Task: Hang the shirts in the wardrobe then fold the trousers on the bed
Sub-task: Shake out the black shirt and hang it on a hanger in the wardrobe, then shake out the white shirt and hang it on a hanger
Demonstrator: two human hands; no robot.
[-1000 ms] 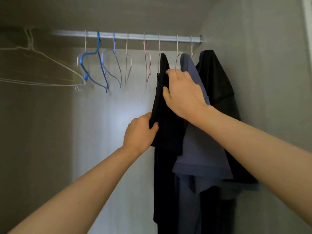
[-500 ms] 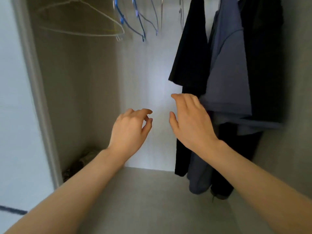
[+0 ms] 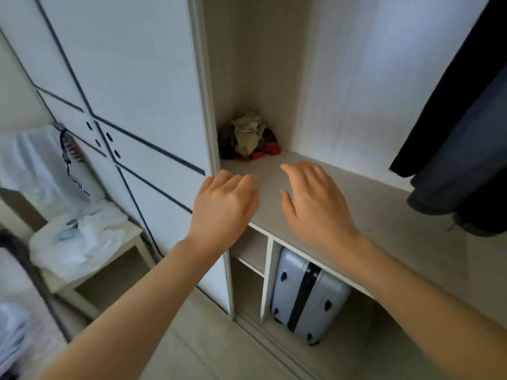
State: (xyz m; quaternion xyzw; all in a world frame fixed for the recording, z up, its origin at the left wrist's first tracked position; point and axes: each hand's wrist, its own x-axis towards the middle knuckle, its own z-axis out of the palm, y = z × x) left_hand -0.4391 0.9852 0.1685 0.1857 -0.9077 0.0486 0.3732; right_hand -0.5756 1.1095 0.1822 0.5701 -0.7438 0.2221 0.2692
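The lower ends of the hung shirts show at the right edge: a black shirt (image 3: 450,111) and a grey-blue shirt (image 3: 466,160) beside it, dangling just above the wardrobe shelf (image 3: 384,212). My left hand (image 3: 223,207) hovers at the shelf's front left corner with loosely curled fingers, holding nothing. My right hand (image 3: 315,204) hovers over the shelf with relaxed, spread fingers, also holding nothing. Both hands are well left of the shirts. The rail and hangers are out of view. No trousers or bed are clearly visible.
A heap of small crumpled clothes (image 3: 248,137) lies in the shelf's back left corner. Below the shelf stands a silver suitcase (image 3: 304,296) beside small cubbies. The white sliding door (image 3: 123,86) is at left, with a chair (image 3: 82,242) carrying white plastic bags.
Both hands let go of the black shirt and dropped away from it. My view swung down and left, from the rail to the shelf and floor.
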